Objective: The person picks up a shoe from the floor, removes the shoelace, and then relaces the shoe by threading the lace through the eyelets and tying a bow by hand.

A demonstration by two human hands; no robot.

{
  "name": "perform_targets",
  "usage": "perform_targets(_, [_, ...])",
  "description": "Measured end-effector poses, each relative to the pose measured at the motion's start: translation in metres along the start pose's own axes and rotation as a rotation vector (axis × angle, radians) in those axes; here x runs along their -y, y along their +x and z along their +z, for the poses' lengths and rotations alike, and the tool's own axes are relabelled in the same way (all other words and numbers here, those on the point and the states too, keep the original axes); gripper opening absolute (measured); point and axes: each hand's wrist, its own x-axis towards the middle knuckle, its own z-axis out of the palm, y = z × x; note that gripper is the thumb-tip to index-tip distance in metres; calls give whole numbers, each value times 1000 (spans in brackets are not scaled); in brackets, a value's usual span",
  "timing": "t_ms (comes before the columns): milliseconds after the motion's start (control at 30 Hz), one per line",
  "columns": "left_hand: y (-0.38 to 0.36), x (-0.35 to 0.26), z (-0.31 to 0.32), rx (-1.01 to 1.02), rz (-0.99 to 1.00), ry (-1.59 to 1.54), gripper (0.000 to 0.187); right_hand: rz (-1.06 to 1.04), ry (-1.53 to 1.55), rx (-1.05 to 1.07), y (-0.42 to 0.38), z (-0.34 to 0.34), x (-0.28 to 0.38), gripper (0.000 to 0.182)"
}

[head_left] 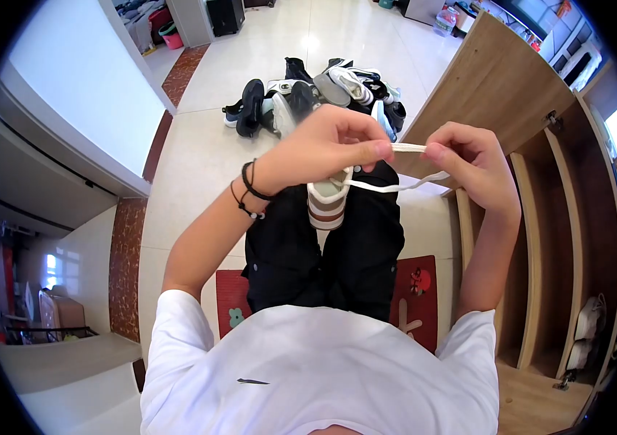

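Note:
A light-coloured shoe (327, 210) with a brown band at its heel rests on my lap, between the thighs of my black trousers (283, 254). My left hand (326, 145) is above the shoe and pinches a white shoelace (406, 188). Off to the right, my right hand (471, 163) grips the same lace between thumb and fingers. A short stretch of lace runs taut between both hands, while another length hangs in a loose curve from the shoe to the right hand. The front of the shoe is hidden behind my left hand.
A pile of shoes (250, 107) lies on the tiled floor ahead. To the right stands a wooden shoe cabinet (533, 239) with its door (493, 87) swung open; a pair of shoes (588, 326) sits inside. A red mat (424, 290) lies beneath me.

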Motion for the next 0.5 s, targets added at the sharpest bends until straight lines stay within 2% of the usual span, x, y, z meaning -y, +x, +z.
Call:
perform_targets(67, [-5,2,-12,-10,19,8,21,-31,-6,-32,-2,-3,-4,15])
perform_targets(267, [-31,-10,-51,-14,-68,382,16,23,-127,-57,-7,-29,-16,20])
perform_targets(500, [-76,-26,-96,-68,-123,514,17,11,-115,-106,-25,-63,-33,29])
